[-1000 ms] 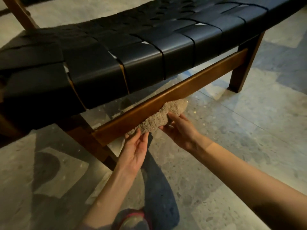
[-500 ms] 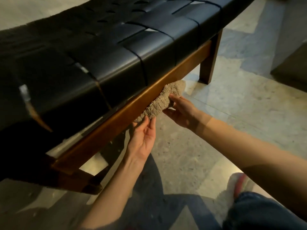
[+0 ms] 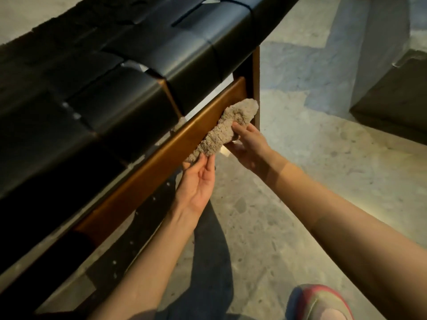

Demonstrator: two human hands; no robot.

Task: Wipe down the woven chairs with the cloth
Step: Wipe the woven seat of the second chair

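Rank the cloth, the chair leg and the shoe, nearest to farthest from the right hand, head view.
1. cloth: gripped in the right hand, on the rail.
2. chair leg: just beyond the cloth's far end.
3. shoe: far off, bottom right.

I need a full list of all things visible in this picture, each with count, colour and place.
woven seat: one, black, upper left, above the rail
wooden rail: one, brown, slanting under the seat
chair leg: one, brown, at the rail's far end
cloth: one, beige, against the rail near the leg
floor: one, grey speckled, beneath everything
dark block: one, dark grey, right edge, on the floor
shoe: one, pink-red, bottom right
trouser leg: one, dark blue, bottom centre
left hand: one, straight fingers touch the cloth's lower end
right hand: one, grips the cloth's middle
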